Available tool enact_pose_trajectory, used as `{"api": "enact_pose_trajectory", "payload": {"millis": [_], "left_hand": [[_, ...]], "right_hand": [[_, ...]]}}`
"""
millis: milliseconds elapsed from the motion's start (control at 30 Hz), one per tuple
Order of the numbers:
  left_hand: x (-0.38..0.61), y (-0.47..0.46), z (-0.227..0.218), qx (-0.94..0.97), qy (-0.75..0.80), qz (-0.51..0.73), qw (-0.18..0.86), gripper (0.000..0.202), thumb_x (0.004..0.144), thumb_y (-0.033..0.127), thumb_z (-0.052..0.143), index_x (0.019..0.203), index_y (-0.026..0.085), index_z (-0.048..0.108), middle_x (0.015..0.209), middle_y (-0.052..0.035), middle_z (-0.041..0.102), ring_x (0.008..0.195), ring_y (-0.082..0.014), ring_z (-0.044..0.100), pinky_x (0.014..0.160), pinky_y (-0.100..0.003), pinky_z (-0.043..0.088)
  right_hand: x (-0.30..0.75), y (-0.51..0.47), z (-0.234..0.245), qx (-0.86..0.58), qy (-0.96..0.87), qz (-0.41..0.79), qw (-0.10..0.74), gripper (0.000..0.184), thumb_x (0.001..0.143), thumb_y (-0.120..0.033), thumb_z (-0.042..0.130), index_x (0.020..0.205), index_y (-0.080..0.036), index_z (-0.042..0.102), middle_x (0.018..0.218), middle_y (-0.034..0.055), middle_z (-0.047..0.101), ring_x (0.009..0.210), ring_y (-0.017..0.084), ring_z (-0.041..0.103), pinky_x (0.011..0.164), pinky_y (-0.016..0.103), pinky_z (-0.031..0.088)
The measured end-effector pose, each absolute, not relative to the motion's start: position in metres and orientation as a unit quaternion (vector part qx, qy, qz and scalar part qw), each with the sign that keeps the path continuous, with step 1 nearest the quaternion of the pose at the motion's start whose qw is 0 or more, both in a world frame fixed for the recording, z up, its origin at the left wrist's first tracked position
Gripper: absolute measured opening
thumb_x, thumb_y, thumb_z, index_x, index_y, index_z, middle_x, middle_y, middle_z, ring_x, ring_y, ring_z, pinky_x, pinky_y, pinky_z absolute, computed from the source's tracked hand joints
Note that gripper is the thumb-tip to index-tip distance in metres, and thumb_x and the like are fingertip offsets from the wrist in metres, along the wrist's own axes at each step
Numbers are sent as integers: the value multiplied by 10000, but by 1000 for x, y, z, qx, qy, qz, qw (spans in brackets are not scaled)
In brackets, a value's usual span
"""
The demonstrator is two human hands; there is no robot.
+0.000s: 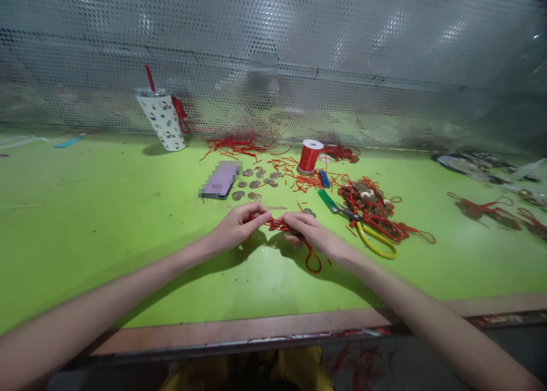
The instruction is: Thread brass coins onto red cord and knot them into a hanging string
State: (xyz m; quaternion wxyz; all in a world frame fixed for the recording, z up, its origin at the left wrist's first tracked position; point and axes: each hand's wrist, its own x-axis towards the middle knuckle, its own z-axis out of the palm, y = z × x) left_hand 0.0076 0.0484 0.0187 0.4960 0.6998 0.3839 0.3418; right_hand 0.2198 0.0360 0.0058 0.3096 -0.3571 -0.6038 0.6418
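Note:
Between my two hands a red cord is stretched just above the green table. My left hand pinches its left side with thumb and forefinger, and a thin loose end hangs below. My right hand is closed on the cord's right side; a red loop dangles under it. What else lies inside the right fingers is mostly hidden. Beyond the hands, several round brass-coloured coins are scattered on the table. A small pair of coins lies right behind my right hand.
Scissors with yellow handles and a green-covered tip lie right, beside a heap of corded coins. Behind are a red cord spool, a blue lighter, cord scraps, a phone and a tumbler. A perforated metal panel closes the back.

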Motion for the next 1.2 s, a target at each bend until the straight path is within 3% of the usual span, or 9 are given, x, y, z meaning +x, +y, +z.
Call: {"api": "enact_pose_trajectory", "payload": {"millis": [100,300,500,633,733,867,1200], "left_hand": [[5,52,17,703,390,335,492,372,883,529,629,807,166,625,650,24,494,551,-102,391,486,-229,282],[2,54,18,692,412,324,496,338,886,499,640,785,176,632,575,46,416,499,-92,343,446,-217,232],[4,52,16,683,404,289,536,346,869,525,660,788,190,621,534,63,385,458,-91,328,415,-213,229],[5,50,17,688,395,301,529,343,879,521,641,796,188,622,574,51,421,487,-96,336,432,-222,235],[6,47,17,691,397,308,520,338,888,513,624,808,185,619,611,38,459,506,-98,353,448,-228,232],[7,42,18,689,405,311,515,324,901,500,606,835,183,604,575,61,400,490,-91,314,451,-227,202],[9,39,15,681,422,347,487,269,915,436,588,842,177,594,543,74,365,475,-85,276,444,-228,176]], "right_hand": [[223,36,8,-351,-603,662,275,458,916,-644,584,898,-187,584,573,-88,344,500,89,286,481,257,246],[228,34,13,-343,-624,667,220,383,925,-534,652,1078,-188,596,603,-75,467,473,76,351,431,228,251],[229,31,10,-332,-572,722,203,380,924,-473,659,1179,-215,547,634,-77,507,432,56,273,407,226,165],[228,31,12,-367,-567,702,227,323,912,-467,662,1098,-210,603,598,-84,378,482,79,282,436,236,177],[227,31,15,-374,-631,633,246,291,896,-479,676,986,-205,641,667,-47,437,552,95,353,459,240,231],[224,30,22,-384,-676,567,272,238,888,-428,668,886,-191,648,757,-8,514,638,113,411,506,250,280],[215,37,12,-457,-644,546,279,209,862,-322,568,697,-194,570,558,-59,388,488,95,342,470,253,251]]}}
